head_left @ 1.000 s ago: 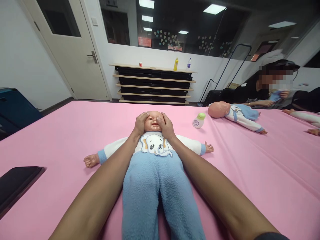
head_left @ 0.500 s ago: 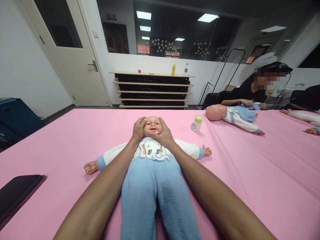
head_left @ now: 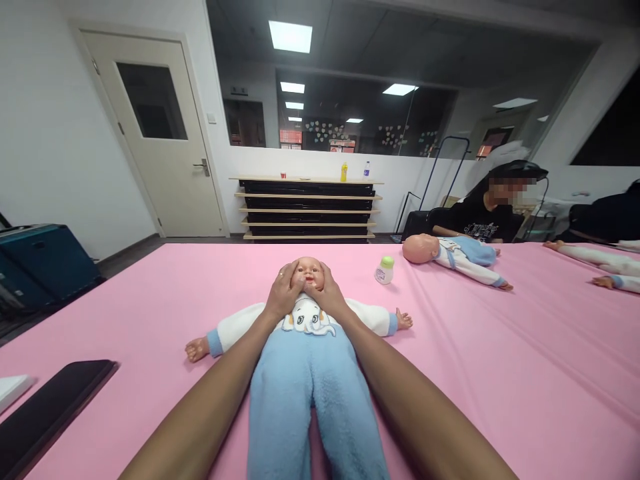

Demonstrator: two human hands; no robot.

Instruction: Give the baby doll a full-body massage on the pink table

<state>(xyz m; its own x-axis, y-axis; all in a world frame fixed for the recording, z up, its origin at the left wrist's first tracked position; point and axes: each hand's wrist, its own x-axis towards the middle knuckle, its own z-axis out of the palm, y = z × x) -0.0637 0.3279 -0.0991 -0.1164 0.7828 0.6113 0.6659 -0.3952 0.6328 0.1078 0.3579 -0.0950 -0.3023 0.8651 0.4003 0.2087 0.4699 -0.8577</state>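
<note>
A baby doll [head_left: 280, 373] lies on its back on the pink table cover, face up, its arms spread. It wears light blue fleece trousers and a white top with an elephant face. My left hand [head_left: 284, 292] cups one side of the doll's head, its thumb on the cheek near the mouth. On the other side, my right hand [head_left: 329, 291] wraps the cheek, thumb near the chin. Both hands touch the head from the sides, and the fingers behind it are partly hidden. A small white bottle with a green cap [head_left: 385, 271] stands beyond my right hand.
A second doll [head_left: 465, 255] lies at the far right, with part of another doll [head_left: 585, 255] beyond it. A person in black [head_left: 483, 217] sits behind the table. At the left lie a black phone-like slab [head_left: 60, 407] and a white object [head_left: 13, 390]; a teal suitcase [head_left: 47, 263] stands beyond.
My left thumb has moved down and inward onto the doll's cheek beside the mouth. My right hand still holds the other cheek. The camera has tilted up, so everything sits lower in view.
</note>
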